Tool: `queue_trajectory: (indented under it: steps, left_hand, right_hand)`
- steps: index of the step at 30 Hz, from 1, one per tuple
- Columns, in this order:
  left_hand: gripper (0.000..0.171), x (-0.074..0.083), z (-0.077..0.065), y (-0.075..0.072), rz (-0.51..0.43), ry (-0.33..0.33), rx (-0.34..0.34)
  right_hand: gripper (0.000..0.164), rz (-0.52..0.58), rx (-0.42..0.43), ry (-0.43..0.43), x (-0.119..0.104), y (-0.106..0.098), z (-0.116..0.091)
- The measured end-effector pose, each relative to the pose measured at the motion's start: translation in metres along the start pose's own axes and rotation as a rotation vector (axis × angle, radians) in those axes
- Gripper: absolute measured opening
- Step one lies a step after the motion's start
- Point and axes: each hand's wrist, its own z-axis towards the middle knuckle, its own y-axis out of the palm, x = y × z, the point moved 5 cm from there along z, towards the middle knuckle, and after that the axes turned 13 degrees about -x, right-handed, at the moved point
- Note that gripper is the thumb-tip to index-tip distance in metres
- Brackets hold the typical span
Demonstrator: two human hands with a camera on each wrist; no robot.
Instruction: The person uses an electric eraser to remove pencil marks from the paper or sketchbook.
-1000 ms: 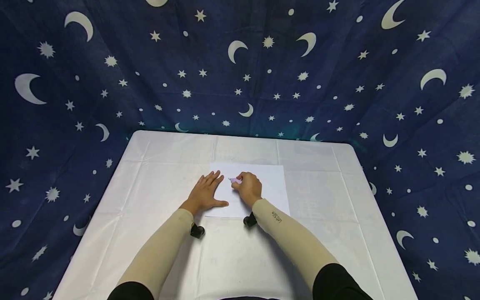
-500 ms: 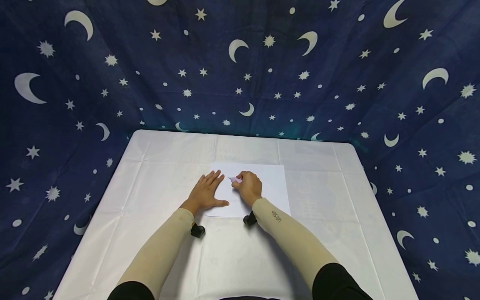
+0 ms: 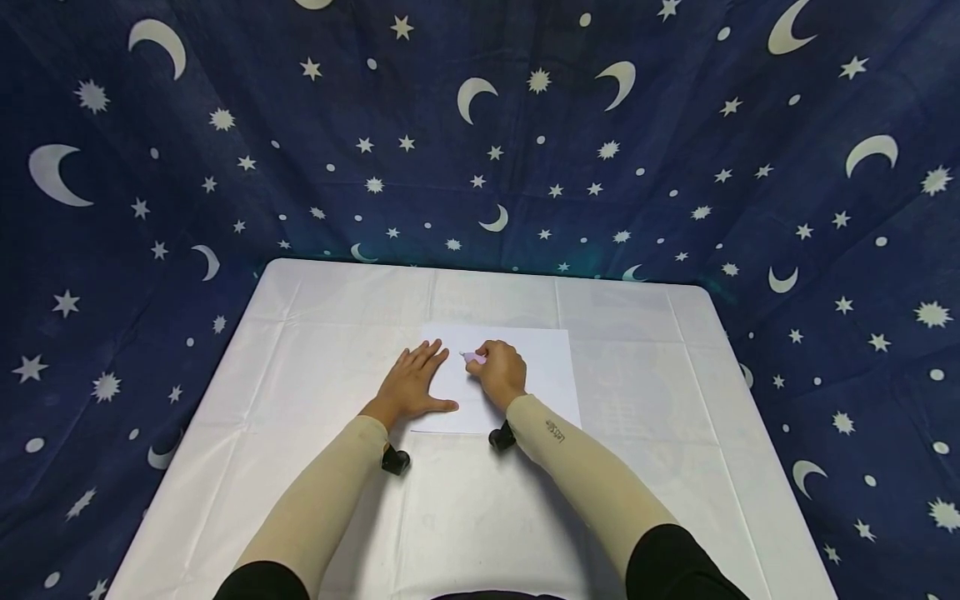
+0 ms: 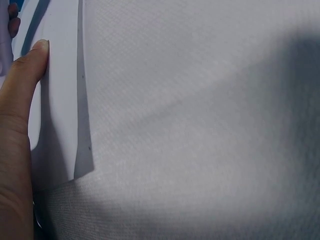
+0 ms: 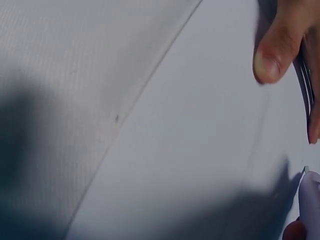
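Observation:
A white sheet of paper lies on the white-covered table. On its left part rests my left hand, fingers and thumb spread out. The thumb presses near the paper's edge in the left wrist view. My right hand grips a small lavender utility knife, its tip pointing left toward the left fingers. In the right wrist view the knife shows a short grey blade tip close over the paper, at the lower right. Most of its body is hidden in the right hand.
The white table cover has fold creases and reaches out on all sides of the paper. Behind and beside the table hangs a dark blue cloth with moons and stars. Both forearms wear beige sleeves with black wrist cameras.
The right hand and the knife have shifted slightly to the right and away from me. My left hand stays in place on the paper.

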Motion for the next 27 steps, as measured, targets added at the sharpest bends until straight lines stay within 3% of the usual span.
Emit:
queue_trajectory:
  steps: [6,14,27]
  left_hand:
    - [0.108,0.0007,-0.0003,-0.0009,-0.006,0.010,0.015]
    - [0.109,-0.0013,0.0012,0.0009,-0.006,0.007,0.012]
    - [0.109,-0.0013,0.0018,0.0020,0.009,-0.015,-0.014]
  right_hand:
    - [0.027,-0.002,0.037,0.000,0.0026,-0.0052,0.0015]
    - [0.025,-0.017,0.008,-0.015,0.0007,0.0015,0.0033]
    - [0.025,-0.029,0.008,0.015,0.0090,-0.0060,-0.0022]
